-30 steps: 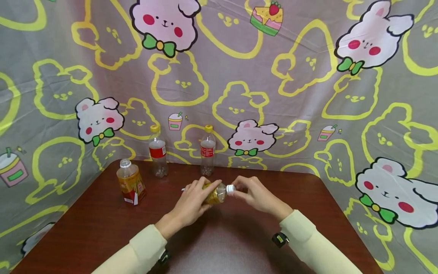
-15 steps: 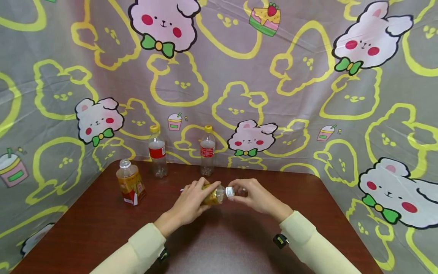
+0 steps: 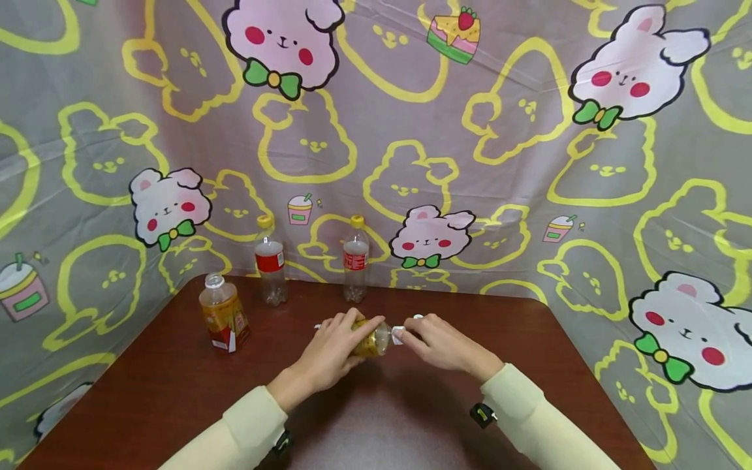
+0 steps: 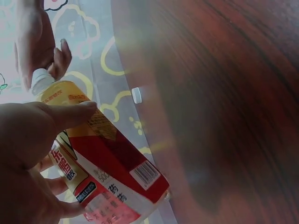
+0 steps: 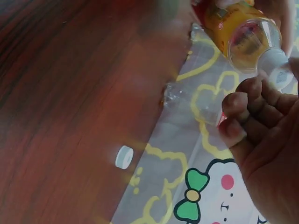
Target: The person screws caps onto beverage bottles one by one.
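My left hand [image 3: 331,346] grips a beverage bottle [image 3: 370,341] with a yellow and red label around its body. It lies tilted nearly level, its neck toward the right; the barcode and label show in the left wrist view [image 4: 117,158]. At the neck, my right hand [image 3: 443,343] pinches the white bottle cap [image 5: 275,69] between thumb and index finger. Its other fingers [image 5: 233,102] are curled beside the cap. The cap sits on the neck, partly covered by the fingers.
A loose white cap [image 5: 124,157] lies on the brown table [image 3: 147,391] behind my right hand. At the back stand two clear bottles with yellow caps, a left one [image 3: 270,258] and a right one [image 3: 356,258]. An uncapped orange-labelled bottle [image 3: 224,313] stands at left. A patterned curtain [image 3: 376,98] encloses the table.
The fingers of my right hand have turned and closed over the cap, after standing more open around it. The loose cap shows more clearly above the hand. The bottle has barely shifted.
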Tool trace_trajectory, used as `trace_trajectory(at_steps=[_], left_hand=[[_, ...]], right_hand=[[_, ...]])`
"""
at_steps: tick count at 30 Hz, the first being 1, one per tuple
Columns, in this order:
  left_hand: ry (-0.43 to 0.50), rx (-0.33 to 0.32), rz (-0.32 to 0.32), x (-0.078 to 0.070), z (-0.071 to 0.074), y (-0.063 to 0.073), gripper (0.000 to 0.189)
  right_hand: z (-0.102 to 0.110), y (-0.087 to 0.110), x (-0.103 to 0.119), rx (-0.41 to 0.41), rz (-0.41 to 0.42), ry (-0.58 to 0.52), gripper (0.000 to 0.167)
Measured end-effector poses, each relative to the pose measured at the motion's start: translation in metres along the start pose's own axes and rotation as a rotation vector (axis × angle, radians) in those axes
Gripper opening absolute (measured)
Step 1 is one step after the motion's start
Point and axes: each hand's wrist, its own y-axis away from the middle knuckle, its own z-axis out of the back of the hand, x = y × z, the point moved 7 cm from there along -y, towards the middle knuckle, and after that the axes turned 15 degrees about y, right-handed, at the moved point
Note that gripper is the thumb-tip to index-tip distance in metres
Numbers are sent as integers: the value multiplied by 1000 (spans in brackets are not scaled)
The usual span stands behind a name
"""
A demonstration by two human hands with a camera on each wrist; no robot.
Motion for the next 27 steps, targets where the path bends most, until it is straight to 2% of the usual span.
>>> trace_trajectory(at_steps=[2, 4, 8, 10, 13, 19, 23, 27], left_hand=[[-3, 1, 3, 1, 0, 0, 81], [3, 12, 14, 2, -1, 0, 81], [31, 31, 38, 5, -2, 2, 82], [47, 30, 46, 6, -2, 3, 82], [73, 17, 50, 9, -2, 4, 83], [103, 24, 53, 9, 0, 2, 84], [80, 42, 41, 8, -3, 2, 81], [25, 26, 2, 4, -3, 0, 80]], right_hand=[[-2, 0, -1, -2, -27, -4, 37], [-4, 0, -3, -10, -33, -50, 34], [1, 1, -2, -44, 6, -164, 12], [5, 2, -1, -52, 34, -191, 18], [9, 0, 2, -60, 58, -151, 26], [8, -2, 2, -41, 63, 0, 21], [5, 0, 5, -8, 95, 78, 15], [2, 1, 3, 14, 48, 72, 19]])
